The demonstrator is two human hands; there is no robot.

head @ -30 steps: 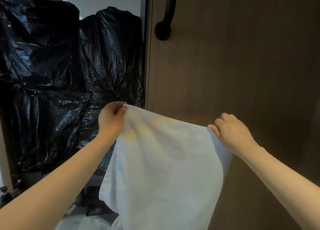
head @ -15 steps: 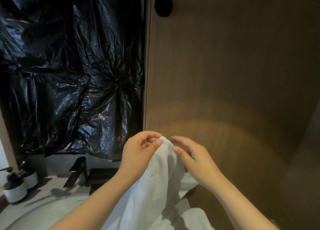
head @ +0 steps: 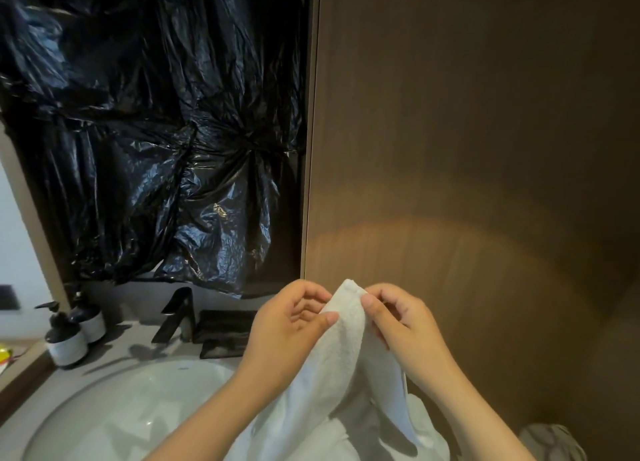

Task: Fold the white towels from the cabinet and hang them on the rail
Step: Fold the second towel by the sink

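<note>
A white towel (head: 341, 363) hangs folded in half lengthwise in front of me, its top corners brought together low in the middle of the head view. My left hand (head: 289, 329) pinches the top edge from the left with thumb and fingers. My right hand (head: 398, 325) pinches the same top edge from the right. The towel's lower part drapes down past the frame's bottom edge. The rail is not in view.
A brown wooden cabinet door (head: 467, 148) fills the right side. Black plastic sheeting (head: 145, 131) covers the wall at left. Below are a white basin (head: 114, 412), a black faucet (head: 176, 313), two soap dispensers (head: 65, 339) and a dark tray (head: 223, 332).
My hands came together from wide apart, folding the spread towel in half, and lowered it. The view tilted down, bringing the basin and counter into sight.
</note>
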